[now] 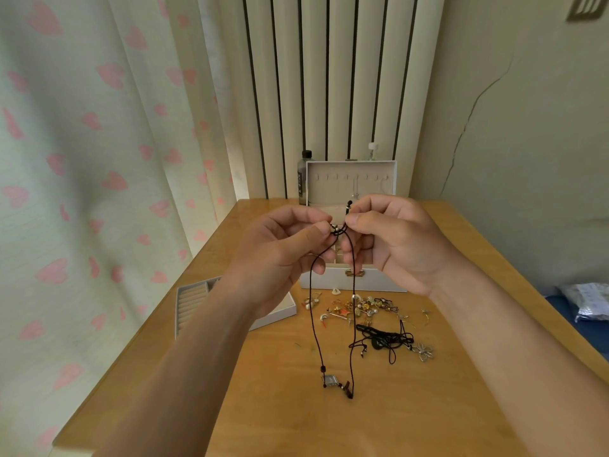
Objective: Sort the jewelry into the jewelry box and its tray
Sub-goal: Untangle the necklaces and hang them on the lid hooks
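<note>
Both hands are up in front of the camera, well above the counter. The left hand has thumb and forefinger pinched on the top of a black cord necklace, its other fingers curled in. The right hand pinches the same cord just beside it, thumb pressed against forefinger, so the two sets of fingertips almost meet. A short beaded end of the cord pokes up between them.

From that pinch the cord drops in a long narrow loop, with a small silver charm and dark beads at the bottom, low over the wood; whether they touch it is hard to tell.

Behind the hands stands the open jewelry box, lid upright. The tray sits to its left, partly hidden by the left forearm. In front of the box lies a scatter of small jewelry, and nearer, a tangle of black cords with a silver flower pendant.
</note>
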